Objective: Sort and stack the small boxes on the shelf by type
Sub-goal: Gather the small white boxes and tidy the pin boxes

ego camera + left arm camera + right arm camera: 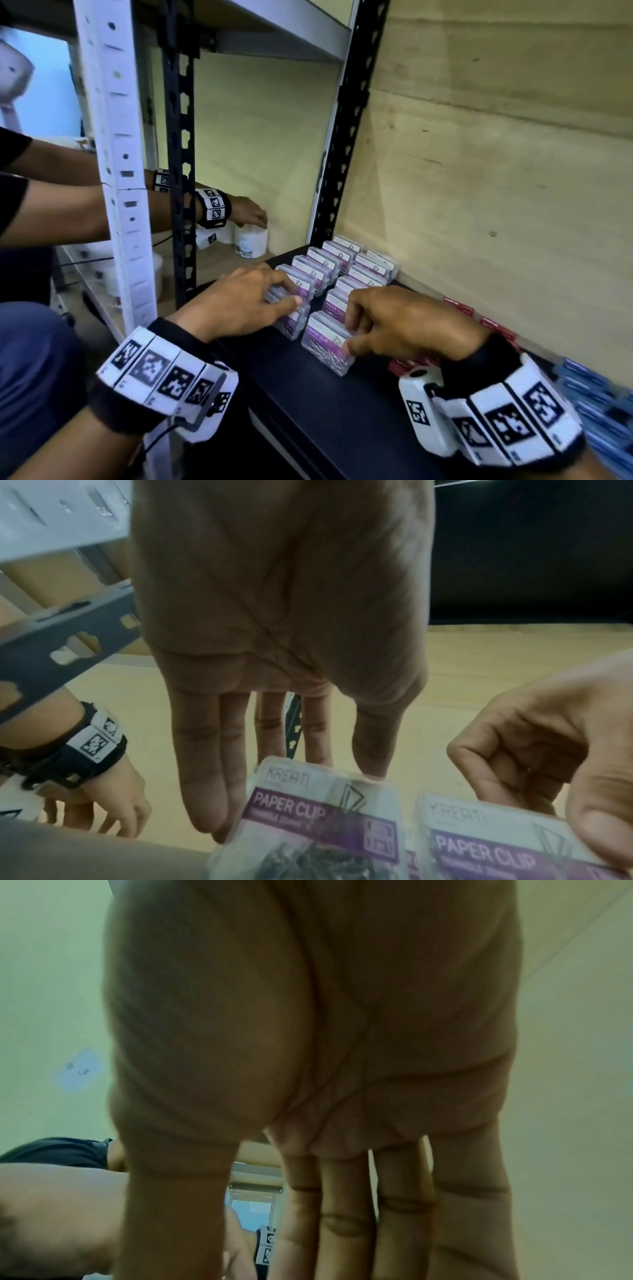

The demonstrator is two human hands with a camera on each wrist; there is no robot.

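Two rows of clear paper clip boxes (337, 263) with purple labels stand on the black shelf (342, 411). My left hand (291, 293) grips the nearest box of the left row (293, 322), thumb on its near side and fingers over the far side. My right hand (349, 335) pinches the nearest box of the right row (329, 346) in the same way. In the left wrist view my fingers (205, 791) reach down to a PAPER CLIP box (322, 818), beside a second box (496, 840) that the right hand (548, 750) holds. My palm (325, 1042) fills the right wrist view and hides the box.
Red boxes (459, 306) and blue boxes (599, 394) lie along the plywood wall (496, 171) on the right. Black and white shelf posts (181, 171) stand at the left. Beyond them another person's hand (246, 212) rests on a white tub (250, 240).
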